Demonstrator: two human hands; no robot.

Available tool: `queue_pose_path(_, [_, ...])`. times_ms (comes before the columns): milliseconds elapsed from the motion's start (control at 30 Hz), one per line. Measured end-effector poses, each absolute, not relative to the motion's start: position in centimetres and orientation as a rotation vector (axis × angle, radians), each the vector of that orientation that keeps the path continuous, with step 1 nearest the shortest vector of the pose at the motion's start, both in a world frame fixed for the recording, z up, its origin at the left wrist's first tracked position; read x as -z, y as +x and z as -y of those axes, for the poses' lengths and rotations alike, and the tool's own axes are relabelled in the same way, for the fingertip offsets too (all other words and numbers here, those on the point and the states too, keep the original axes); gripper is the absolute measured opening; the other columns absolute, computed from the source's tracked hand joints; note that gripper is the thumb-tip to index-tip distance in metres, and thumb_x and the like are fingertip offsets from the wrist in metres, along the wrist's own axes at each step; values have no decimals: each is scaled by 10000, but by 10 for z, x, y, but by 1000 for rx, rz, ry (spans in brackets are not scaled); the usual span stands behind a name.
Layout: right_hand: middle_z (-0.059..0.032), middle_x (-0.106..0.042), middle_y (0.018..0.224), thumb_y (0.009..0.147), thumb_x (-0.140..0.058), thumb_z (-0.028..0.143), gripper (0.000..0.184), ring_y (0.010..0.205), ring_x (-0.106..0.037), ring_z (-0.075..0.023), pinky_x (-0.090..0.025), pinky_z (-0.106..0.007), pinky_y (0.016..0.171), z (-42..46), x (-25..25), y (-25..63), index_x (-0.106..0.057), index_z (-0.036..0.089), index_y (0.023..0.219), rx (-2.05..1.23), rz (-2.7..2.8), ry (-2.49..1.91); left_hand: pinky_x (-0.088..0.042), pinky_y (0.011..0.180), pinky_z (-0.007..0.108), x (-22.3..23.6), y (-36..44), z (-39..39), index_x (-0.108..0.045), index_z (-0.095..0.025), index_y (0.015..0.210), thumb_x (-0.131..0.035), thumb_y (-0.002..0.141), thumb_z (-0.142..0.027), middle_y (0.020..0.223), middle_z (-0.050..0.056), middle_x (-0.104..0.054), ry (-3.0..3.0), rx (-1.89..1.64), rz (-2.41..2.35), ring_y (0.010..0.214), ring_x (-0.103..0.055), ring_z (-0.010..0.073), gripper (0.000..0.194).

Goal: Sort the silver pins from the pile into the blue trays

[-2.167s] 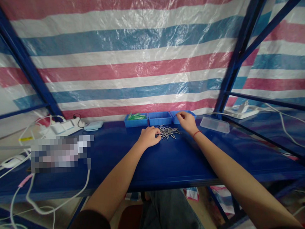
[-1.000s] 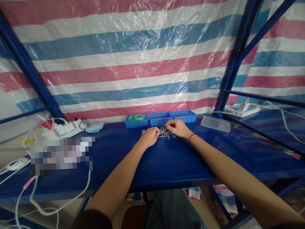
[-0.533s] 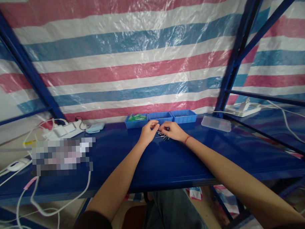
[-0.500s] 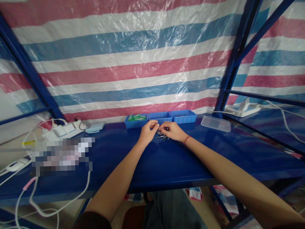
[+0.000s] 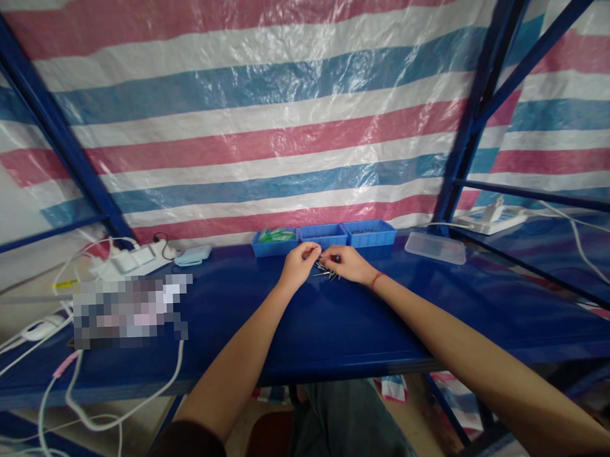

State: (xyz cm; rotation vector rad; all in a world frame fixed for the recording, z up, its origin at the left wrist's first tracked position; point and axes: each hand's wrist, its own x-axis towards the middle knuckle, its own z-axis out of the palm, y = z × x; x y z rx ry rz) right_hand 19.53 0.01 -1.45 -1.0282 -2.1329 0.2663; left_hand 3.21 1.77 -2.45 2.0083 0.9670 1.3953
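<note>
My left hand (image 5: 301, 263) and my right hand (image 5: 349, 262) meet fingertip to fingertip over the middle of the blue table (image 5: 338, 327). Thumb and fingers are pinched together on each hand. Whatever lies between the fingertips is too small to make out. Beneath and between them is a loose pile of thin metal pieces (image 5: 328, 274) that look like screws or bolts, partly covered by my fingers. Just behind stand three blue bins in a row: the left bin (image 5: 274, 248) holds green packets (image 5: 276, 235), while the contents of the middle bin (image 5: 323, 241) and right bin (image 5: 370, 239) are hard to see.
A clear plastic lid or tray (image 5: 434, 248) lies to the right. Left are a light blue case (image 5: 192, 255), a power strip (image 5: 133, 259), a blurred-out patch and a white cable (image 5: 177, 373) hanging over the edge. Another white power strip (image 5: 492, 218) sits far right. Blue frame posts flank the table.
The whole view has shifted slightly, so things sit a little further right. My hands stay together over the metal pieces with barely any change in their pinch.
</note>
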Motion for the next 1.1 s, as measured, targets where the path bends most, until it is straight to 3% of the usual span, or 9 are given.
queue_pose_path(300, [-11, -625, 695, 774, -516, 281, 201, 594, -521, -100, -388, -215, 581, -2, 15, 196, -659, 149, 723, -293, 2094, -1054, -488, 793, 271, 25, 31, -19, -616, -149, 904, -505, 826, -270, 926, 58, -673, 2028, -1387, -984, 838, -630, 157, 182])
queue_pose_path(500, [-27, -660, 742, 752, -544, 264, 168, 634, -565, -118, -424, -227, 609, -2, 13, 196, -668, 152, 735, -294, 1991, -1071, -490, 749, 270, 22, 31, -18, -588, -157, 919, -483, 838, -253, 926, 49, -655, 2027, -1394, -1106, 756, -614, 137, 163])
queue_pose_path(767, [-55, -683, 800, 762, -555, 258, 189, 679, -595, -140, -457, -267, 666, -1, 7, 198, -690, 163, 855, -151, 1883, -1037, -472, 795, 282, 28, 27, -22, -570, -164, 870, -444, 848, -198, 944, 53, -610, 2223, -1288, -1193, 901, -571, 155, 133])
queue_pose_path(900, [-45, -674, 778, 779, -536, 247, 164, 676, -583, -135, -449, -256, 654, 3, 5, 197, -677, 169, 809, -86, 1959, -981, -457, 824, 299, 30, 27, -23, -572, -168, 878, -416, 866, -209, 915, 49, -604, 2325, -1211, -1227, 906, -556, 159, 161])
queue_pose_path(1100, [-52, -649, 764, 814, -481, 266, 201, 677, -552, -149, -418, -267, 690, -8, -2, 217, -653, 165, 795, 202, 1774, -1135, -443, 862, 321, 30, 29, -18, -527, -152, 1073, -416, 877, -242, 973, 82, -592, 2371, -1158, -1301, 934, -558, 176, 243])
